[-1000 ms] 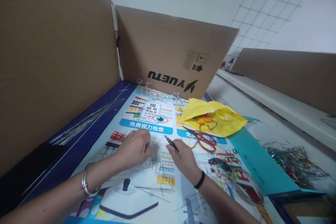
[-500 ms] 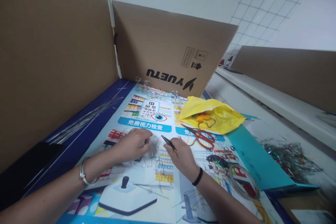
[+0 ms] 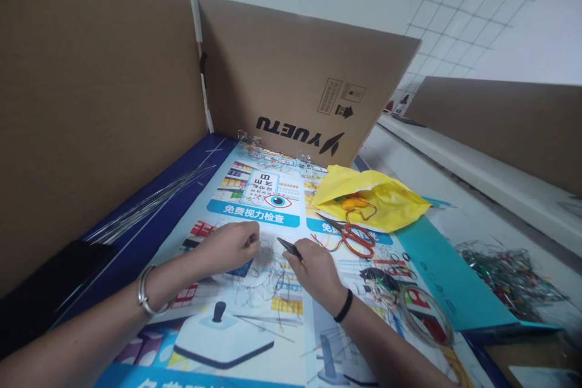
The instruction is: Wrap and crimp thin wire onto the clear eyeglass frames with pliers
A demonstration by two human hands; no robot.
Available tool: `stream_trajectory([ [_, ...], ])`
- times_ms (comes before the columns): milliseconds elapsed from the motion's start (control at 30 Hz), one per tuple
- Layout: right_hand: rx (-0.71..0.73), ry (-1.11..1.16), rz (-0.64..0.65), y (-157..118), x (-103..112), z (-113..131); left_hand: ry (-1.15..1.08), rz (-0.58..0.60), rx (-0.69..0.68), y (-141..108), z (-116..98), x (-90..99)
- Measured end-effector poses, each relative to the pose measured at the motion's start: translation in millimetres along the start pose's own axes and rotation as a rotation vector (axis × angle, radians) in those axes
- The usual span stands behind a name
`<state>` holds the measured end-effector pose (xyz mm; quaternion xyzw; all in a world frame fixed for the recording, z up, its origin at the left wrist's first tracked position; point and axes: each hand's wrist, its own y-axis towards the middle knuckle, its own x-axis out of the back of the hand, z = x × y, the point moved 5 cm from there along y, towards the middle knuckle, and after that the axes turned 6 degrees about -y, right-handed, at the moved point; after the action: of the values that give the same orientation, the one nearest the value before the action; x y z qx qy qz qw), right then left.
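My left hand (image 3: 234, 247) is closed, thumb against curled fingers, over the printed poster. Whatever it pinches is too thin or hidden to make out. Facing it across a small gap, my right hand (image 3: 321, 273) grips a pair of pliers (image 3: 291, 248), their dark tips pointing toward the left hand. Between and below both hands lies a tangle of thin wire (image 3: 261, 282). Just beyond the right hand, red-handled scissors (image 3: 357, 239) rest beside some coloured threads (image 3: 325, 244).
A yellow pouch (image 3: 395, 200) holds orange thread behind the scissors. To the right are a round clear container (image 3: 426, 315) and a heap of wire scraps (image 3: 513, 276). Straight wires (image 3: 152, 203) lie at left. Cardboard panels (image 3: 295, 73) wall the back and left.
My left hand has turned slightly, its fingers curling in more, and shifted a little left. The right hand keeps the pliers almost in place. The whole view has moved slightly.
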<state>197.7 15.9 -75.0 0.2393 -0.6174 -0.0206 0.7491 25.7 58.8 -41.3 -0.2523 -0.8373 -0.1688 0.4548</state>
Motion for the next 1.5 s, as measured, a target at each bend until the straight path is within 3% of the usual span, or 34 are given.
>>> stream_trajectory([
  [200, 0.051, -0.035, 0.005, 0.9, 0.5, 6.0, -0.018, 0.003, 0.057, 0.2, 3.8, -4.1],
  [633, 0.178, -0.21, 0.011, 3.0, -0.1, 14.3, 0.024, 0.037, 0.018, -0.6, 0.8, -4.5],
  [1000, 0.173, -0.148, 0.047, 3.5, -1.2, 11.9, 0.009, 0.047, 0.035, -0.4, 4.3, -6.8],
  [1167, 0.135, -0.08, 0.055, 4.6, -2.7, 7.0, -0.106, 0.069, 0.067, -0.7, 3.0, -5.7],
  [1500, 0.079, -0.004, 0.045, 5.7, -3.1, 2.2, -0.587, 0.162, 0.08, -1.7, 2.0, -16.5],
])
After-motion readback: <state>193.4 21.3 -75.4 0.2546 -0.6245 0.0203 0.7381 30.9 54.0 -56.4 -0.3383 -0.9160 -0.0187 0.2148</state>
